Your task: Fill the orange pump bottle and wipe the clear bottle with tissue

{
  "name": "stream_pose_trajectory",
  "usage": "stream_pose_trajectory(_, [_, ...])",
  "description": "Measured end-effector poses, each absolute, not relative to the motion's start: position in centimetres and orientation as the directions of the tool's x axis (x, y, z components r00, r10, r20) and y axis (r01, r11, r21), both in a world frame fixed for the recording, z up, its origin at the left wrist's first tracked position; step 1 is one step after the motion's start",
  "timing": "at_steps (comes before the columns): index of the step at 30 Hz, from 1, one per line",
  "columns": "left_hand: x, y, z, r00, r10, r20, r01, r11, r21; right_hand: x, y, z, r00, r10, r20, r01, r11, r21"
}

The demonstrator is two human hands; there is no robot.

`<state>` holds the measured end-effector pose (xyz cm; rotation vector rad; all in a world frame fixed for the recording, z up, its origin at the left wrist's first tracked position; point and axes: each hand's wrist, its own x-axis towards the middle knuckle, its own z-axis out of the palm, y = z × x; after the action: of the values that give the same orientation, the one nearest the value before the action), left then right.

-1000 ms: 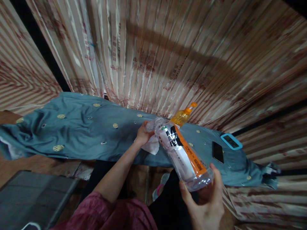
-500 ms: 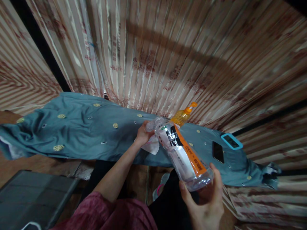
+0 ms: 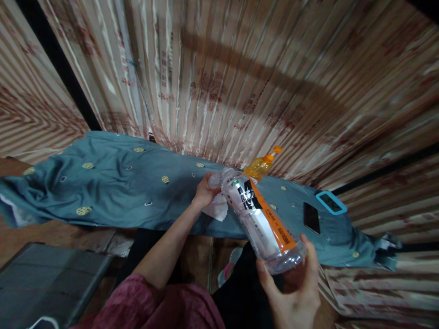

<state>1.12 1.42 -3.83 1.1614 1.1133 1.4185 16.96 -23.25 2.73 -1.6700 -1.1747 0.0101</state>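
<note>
My right hand (image 3: 295,292) grips the base of a clear plastic bottle (image 3: 262,221) with an orange, black and white label. The bottle is tilted away from me, its neck pointing up and to the left. My left hand (image 3: 205,191) is closed around the bottle's neck end and holds a white tissue (image 3: 216,209) against it; the cap is hidden by the fingers. Both hands are over a table covered with a blue-grey patterned cloth (image 3: 113,192).
An orange pump bottle (image 3: 262,165) stands just behind the held bottle. A black phone (image 3: 311,217) and a device in a light blue case (image 3: 331,202) lie on the cloth to the right. Striped curtains (image 3: 240,82) hang behind. A dark grey box (image 3: 44,283) sits lower left.
</note>
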Motion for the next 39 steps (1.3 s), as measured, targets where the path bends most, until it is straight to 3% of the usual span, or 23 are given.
stream_pose_trajectory(17, [1.00, 1.49, -3.75, -0.078, 0.991, 0.104, -0.096, -0.112, 0.989, 16.61, -22.98, 2.73, 0.516, 0.679, 0.523, 0.688, 0.035, -0.725])
stream_pose_trajectory(30, [0.36, 1.51, -3.75, -0.059, 0.983, 0.173, 0.033, -0.171, 0.985, 16.62, -22.98, 2.72, 0.537, 0.679, 0.501, 0.657, 0.036, -0.753])
stream_pose_trajectory(39, [0.63, 1.58, -4.15, -0.061, 0.979, 0.193, -0.006, -0.194, 0.981, 16.54, -23.05, 2.77, 0.535, 0.680, 0.501, 0.658, 0.036, -0.752])
